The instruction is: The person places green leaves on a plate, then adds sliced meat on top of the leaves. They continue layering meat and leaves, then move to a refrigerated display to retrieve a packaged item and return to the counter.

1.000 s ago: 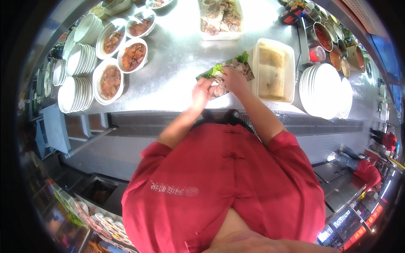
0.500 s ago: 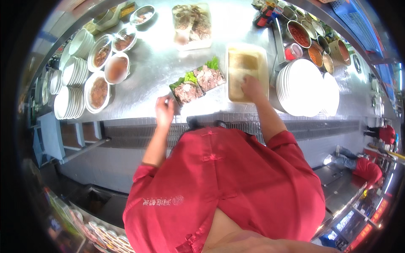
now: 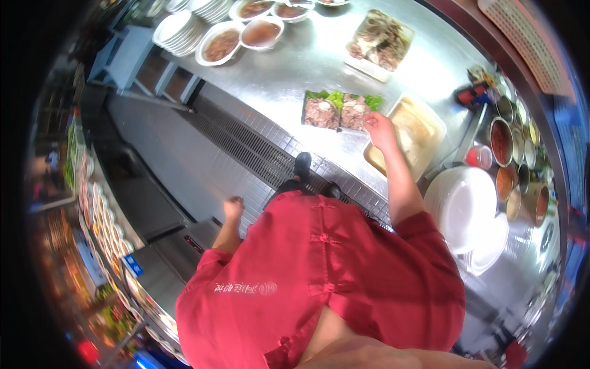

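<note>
Two dark dishes stand side by side near the counter's front edge: a left dish of sliced meat and a right dish of sliced meat, both with green lettuce along the back. My right hand is at the right dish's right side, above the near-left rim of a pale tub of cloudy liquid. Its fingertips are pinched together; whatever is between them is too small to make out. Away from the counter, over the floor, hangs my left hand, loosely closed, with nothing visible in it.
A tub of meat pieces stands farther back. At far left are stacked white bowls and filled bowls. White plates are piled at right, beside sauce pots. A blue stand is beyond the counter's left end.
My right hand has come out of the tub and moved to the right dish. My left hand has left the left dish's side and dropped away from the counter. The view has turned.
</note>
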